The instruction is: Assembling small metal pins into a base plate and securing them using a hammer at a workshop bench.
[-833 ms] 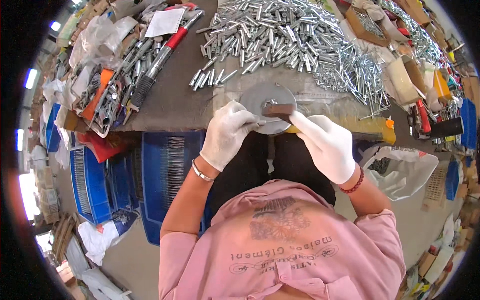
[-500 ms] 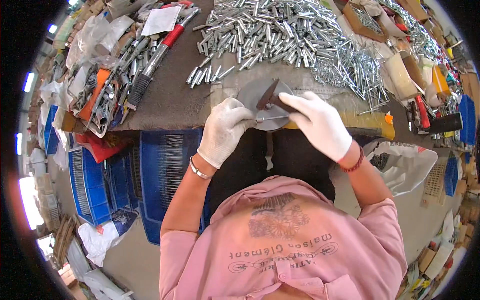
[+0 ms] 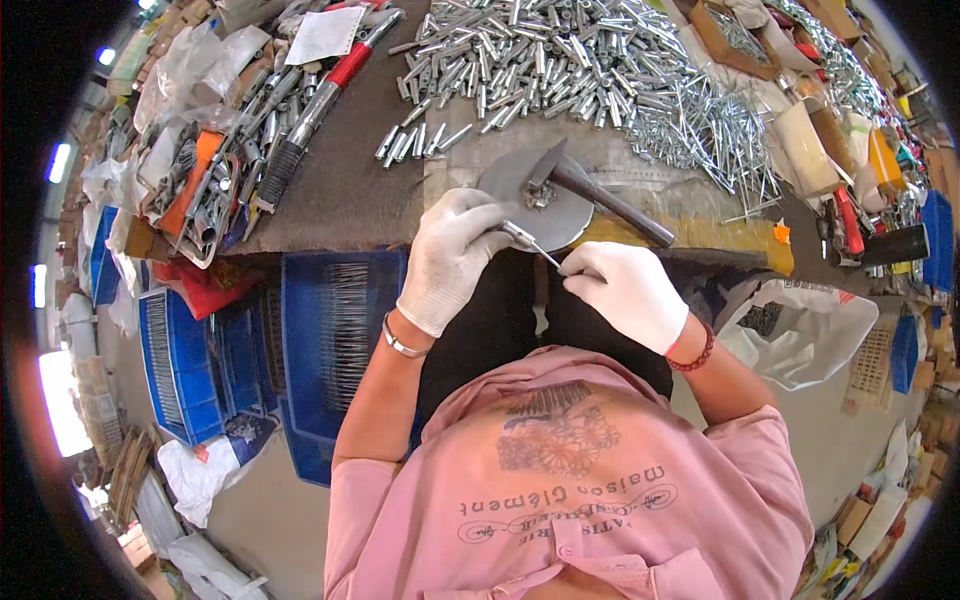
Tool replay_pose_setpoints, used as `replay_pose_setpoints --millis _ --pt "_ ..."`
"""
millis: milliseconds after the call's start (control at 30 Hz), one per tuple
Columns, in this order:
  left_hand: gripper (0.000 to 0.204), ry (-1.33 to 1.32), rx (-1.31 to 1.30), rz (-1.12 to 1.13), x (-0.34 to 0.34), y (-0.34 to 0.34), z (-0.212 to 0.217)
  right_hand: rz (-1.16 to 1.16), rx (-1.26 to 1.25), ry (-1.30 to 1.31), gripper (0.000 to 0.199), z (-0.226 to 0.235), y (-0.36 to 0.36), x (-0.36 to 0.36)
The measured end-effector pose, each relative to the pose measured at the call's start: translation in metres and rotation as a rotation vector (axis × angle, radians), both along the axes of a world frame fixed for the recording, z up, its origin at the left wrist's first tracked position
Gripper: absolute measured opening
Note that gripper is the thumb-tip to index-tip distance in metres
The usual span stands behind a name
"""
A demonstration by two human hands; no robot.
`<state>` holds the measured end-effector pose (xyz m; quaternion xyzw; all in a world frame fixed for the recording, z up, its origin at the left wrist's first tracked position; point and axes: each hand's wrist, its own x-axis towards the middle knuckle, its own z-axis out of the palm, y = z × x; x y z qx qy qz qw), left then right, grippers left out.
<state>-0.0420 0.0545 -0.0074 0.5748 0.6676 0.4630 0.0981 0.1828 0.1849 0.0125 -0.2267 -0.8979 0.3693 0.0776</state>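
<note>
My left hand point(image 3: 455, 258), in a white knit glove, pinches a short silver metal sleeve point(image 3: 518, 236) at the near edge of the bench. A thin metal pin point(image 3: 547, 257) sticks out of that sleeve, slanting down to the right. Its free end is between the closed fingertips of my gloved right hand point(image 3: 632, 292). Just beyond both hands a hammer point(image 3: 612, 205) lies across a round grey metal disc point(image 3: 510, 180), its handle pointing right and toward me. Small shiny bits point(image 3: 541, 195) show beside the hammer head.
A big heap of metal sleeves point(image 3: 540, 70) covers the far bench, with thin pins point(image 3: 715, 145) piled to its right. Tools and plastic bags point(image 3: 215, 150) crowd the left side. Blue crates point(image 3: 310, 380) holding rods stand below, left of my legs. A white sack point(image 3: 800, 335) sits at the lower right.
My right hand has let go of the hammer, which now rests on the disc. That hand has come nearer to me and grips the pin's end. The sleeve and pin have tilted.
</note>
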Motion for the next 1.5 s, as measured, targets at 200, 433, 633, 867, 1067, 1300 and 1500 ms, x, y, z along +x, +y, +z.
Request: replay_pose_setpoints --millis 200,433,633,867,1067,1300,1500 --pt "0.028 0.003 0.180 0.366 -0.011 -0.046 -0.010 -0.167 -0.748 -0.096 0.021 0.013 -0.002 0.004" --pt "0.042 -0.275 0.038 1.137 -0.018 -0.204 -0.026 -0.039 -0.830 -0.164 0.020 0.017 -0.029 -0.039" --pt "0.060 0.127 -0.307 1.818 0.014 -0.366 -0.144 0.348 -0.815 -0.331 0.025 0.011 -0.108 -0.125" --pt "0.063 -0.541 0.026 1.764 0.068 -0.350 -0.192 0.788 -0.857 -0.495 0.031 -0.087 -0.247 -0.217" --pt "0.060 -0.525 0.053 1.761 0.069 -0.345 -0.187 0.789 -0.894 -0.566 0.029 -0.198 -0.345 -0.256" --pt "0.062 -0.560 0.059 1.756 0.070 -0.347 -0.190 0.874 -0.547 -0.523 0.025 -0.272 -0.387 -0.270" --pt "0.063 -0.573 0.009 1.761 0.072 -0.349 -0.188 0.891 -0.363 -0.476 0.026 -0.309 -0.405 -0.269"
